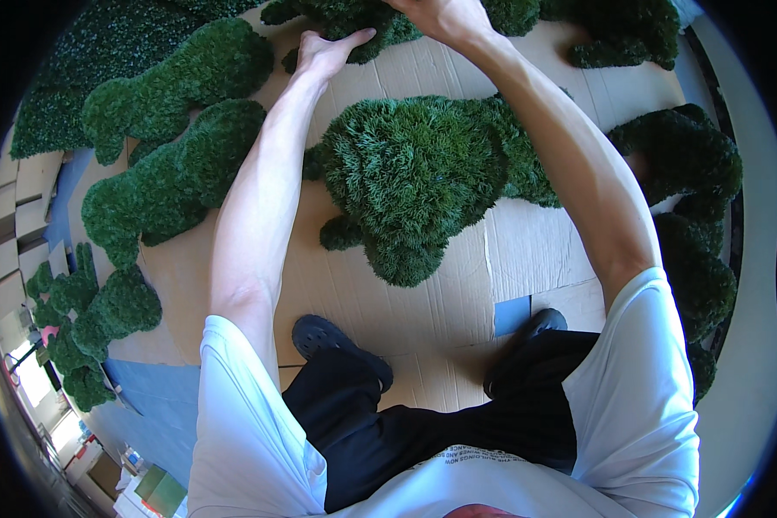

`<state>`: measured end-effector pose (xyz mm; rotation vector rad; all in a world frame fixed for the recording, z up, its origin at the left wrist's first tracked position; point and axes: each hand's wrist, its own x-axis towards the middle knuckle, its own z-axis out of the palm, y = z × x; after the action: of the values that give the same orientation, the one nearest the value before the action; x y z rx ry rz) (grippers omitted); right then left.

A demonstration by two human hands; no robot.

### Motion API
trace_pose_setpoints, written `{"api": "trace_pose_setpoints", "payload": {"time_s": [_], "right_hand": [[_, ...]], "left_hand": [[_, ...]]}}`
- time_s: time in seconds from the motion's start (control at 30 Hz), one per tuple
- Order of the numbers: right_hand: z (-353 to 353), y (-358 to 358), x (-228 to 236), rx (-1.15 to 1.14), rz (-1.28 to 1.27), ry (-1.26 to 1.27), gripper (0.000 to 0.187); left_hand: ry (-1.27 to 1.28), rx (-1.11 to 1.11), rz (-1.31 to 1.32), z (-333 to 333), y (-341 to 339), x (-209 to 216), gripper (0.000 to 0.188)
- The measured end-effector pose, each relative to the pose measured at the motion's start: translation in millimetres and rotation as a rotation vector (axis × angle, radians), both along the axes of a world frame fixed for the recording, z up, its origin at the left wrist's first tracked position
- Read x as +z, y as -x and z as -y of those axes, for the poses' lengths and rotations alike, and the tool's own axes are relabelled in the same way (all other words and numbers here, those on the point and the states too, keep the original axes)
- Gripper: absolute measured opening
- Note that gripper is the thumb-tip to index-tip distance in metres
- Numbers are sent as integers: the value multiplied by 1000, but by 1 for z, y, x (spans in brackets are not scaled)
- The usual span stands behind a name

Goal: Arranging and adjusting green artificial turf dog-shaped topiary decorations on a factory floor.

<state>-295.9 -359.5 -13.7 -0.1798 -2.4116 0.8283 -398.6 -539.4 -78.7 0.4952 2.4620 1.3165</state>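
Both my arms reach forward over flattened cardboard on the floor. My left hand grips the lower edge of a green artificial-foliage animal figure at the top of the view. My right hand holds the same figure from above, fingers closed on its foliage. Closer to me, between my arms, stands another bushy green figure shaped like a bear, its head toward me.
More green foliage figures lie at the left, upper left, lower left, right and upper right. My dark shoes stand on the cardboard. Stacked boxes line the far left.
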Motion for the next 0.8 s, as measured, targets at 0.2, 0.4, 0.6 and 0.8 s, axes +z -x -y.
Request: {"api": "trace_pose_setpoints", "payload": {"time_s": [0.2,0.4,0.6,0.8], "right_hand": [[5,12,-6,-99,95,16,26],[-25,0,-22,53,268,-23,27],[-44,-19,-14,207,540,87,34],[-18,3,-5,110,86,195,23]], "left_hand": [[-35,-2,-13,0,3,-7,84],[18,-22,38,0,18,-22,121],[109,46,45,-1,14,-17,128],[102,40,3,-1,13,-11,122]]}}
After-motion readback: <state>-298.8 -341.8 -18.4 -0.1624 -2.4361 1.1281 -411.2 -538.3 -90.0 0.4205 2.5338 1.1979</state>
